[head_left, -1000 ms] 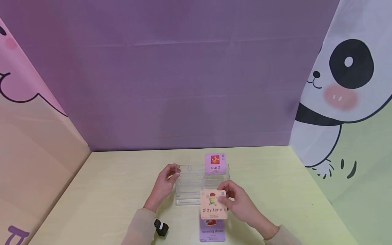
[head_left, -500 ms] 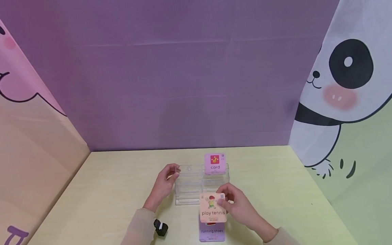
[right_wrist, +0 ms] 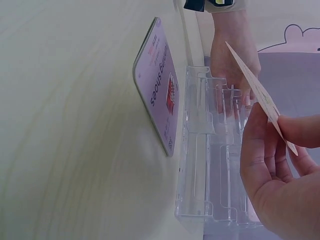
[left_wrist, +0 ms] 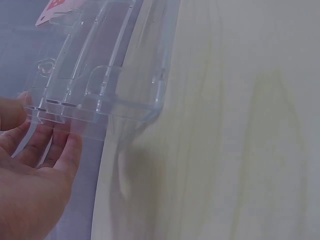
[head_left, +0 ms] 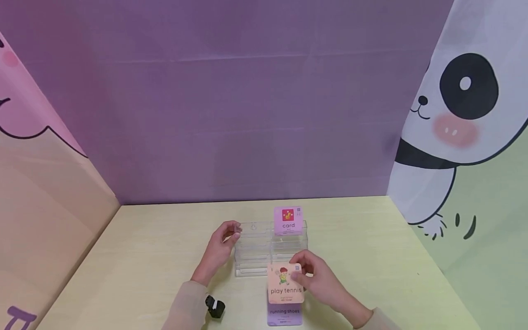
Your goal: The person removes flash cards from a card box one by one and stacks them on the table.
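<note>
A clear plastic card rack (head_left: 252,252) with stepped tiers stands on the table. My left hand (head_left: 218,250) grips its upper left corner, thumb on one side and fingers on the other, as the left wrist view shows. Between thumb and fingers my right hand (head_left: 321,279) pinches an orange "play tennis" card (head_left: 284,293), held in the air before the rack's front right. Below it a purple stack of "running shoes" cards (right_wrist: 157,90) lies on the table, its upper part covered in the head view. A pink "card" card (head_left: 288,221) stands in the rack's top right slot.
A small black object (head_left: 215,307) with a white mark sits by the left forearm. Behind the table (head_left: 165,256) rises a purple cloth backdrop (head_left: 247,114). Printed side panels flank it, with a panda (head_left: 466,91) on the right one.
My right hand has lowered the "play tennis" card slightly toward me, so it covers more of the "running shoes" card. My left hand keeps its hold on the rack.
</note>
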{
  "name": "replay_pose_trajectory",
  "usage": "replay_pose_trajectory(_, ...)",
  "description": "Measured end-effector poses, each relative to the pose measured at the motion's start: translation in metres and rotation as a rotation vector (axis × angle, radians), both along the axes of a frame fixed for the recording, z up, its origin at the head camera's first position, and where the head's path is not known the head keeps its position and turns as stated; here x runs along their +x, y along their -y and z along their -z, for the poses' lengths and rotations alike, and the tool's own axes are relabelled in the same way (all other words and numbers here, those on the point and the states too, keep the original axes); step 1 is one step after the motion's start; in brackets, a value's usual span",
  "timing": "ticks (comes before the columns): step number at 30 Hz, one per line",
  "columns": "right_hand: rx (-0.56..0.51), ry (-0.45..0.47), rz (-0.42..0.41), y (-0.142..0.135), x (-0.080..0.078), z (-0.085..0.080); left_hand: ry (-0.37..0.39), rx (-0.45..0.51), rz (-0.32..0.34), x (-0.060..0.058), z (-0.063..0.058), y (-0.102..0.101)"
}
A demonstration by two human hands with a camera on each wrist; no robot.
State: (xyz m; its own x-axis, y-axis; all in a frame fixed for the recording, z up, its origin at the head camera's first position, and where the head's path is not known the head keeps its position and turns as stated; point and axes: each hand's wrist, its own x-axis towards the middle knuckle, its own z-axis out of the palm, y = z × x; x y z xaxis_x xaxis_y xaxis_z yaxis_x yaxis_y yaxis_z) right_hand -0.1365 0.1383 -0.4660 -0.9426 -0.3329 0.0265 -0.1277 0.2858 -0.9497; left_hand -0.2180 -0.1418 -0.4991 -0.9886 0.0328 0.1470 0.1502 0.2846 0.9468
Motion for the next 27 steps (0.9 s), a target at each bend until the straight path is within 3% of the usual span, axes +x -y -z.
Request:
replay_pose_trajectory(9, 0.017, -0.005, -0.003, -0.0004, 0.0, 0.0034, -0.003, 0.016, 0.016, 0.0014, -0.0043, 0.0021)
replay_pose_trajectory(27, 0.03, -0.002, -0.031, -0.0012, -0.0001, 0.0051, -0.029, -0.012, 0.015, 0.0023, -0.0012, 0.004)
